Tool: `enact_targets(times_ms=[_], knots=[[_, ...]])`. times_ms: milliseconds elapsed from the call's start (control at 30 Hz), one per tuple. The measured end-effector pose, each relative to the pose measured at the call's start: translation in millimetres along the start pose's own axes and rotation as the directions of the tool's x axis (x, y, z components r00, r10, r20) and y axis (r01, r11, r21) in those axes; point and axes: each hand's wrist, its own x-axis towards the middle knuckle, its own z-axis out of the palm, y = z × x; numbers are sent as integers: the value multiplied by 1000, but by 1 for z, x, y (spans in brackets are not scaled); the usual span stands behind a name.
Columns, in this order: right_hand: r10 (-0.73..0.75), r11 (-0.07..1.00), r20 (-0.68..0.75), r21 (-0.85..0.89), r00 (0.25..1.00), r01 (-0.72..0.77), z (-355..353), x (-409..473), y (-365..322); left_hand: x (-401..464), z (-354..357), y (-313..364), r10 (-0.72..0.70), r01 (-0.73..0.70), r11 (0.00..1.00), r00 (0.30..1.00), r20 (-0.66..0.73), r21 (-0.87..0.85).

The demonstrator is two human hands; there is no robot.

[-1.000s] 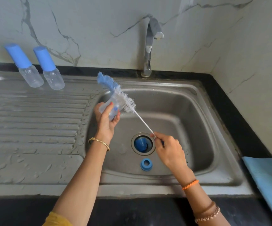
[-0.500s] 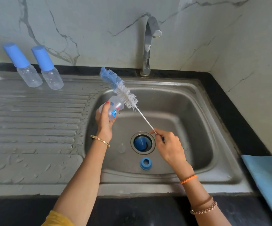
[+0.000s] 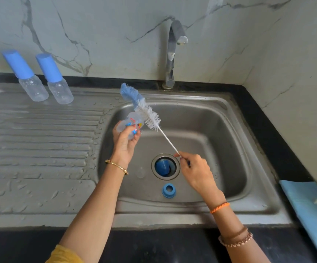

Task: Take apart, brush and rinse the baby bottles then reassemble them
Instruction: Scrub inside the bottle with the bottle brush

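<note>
While her left hand grips the open bottle above the sink's left edge, her right hand pinches the brush (bristles outside, crossing its mouth), handle slanting back toward the drain.

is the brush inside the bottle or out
Out: the brush bristles lie wholly outside the bottle, beside it, over the sink.

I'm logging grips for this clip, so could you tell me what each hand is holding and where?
The left hand grips the clear bottle around its body. The right hand pinches the bottle brush at its thin wire handle's lower end.
</note>
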Motion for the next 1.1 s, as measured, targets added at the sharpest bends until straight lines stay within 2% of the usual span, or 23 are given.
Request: enact_targets(times_ms=[133,233,367,600,700,933,1100], knots=[[-12,1000,31,16,999,11,-1,-17,14,0,-2,4,-27,10,995,986,-163,-103],[-9,1000,16,16,1000,9,-3,-17,14,-4,1,2,-13,9,1000,952,-305,-13],[-9,1000,-31,-23,999,9,-2,-7,2,-11,5,2,-6,23,998,953,-303,51],[-19,996,54,-82,998,23,0,-22,11,0,-7,17,-84,58,996,893,-441,-72],[6,993,20,-118,1000,-4,-2,-22,17,3,-11,19,-134,135,991,907,-400,-27],[-25,993,-144,-117,989,8,-1,-18,9,-5,3,11,-195,198,980,976,-94,23],[-12,1000,-89,25,996,15,5,-16,5,-6,6,4,-186,186,983,982,-18,-8]])
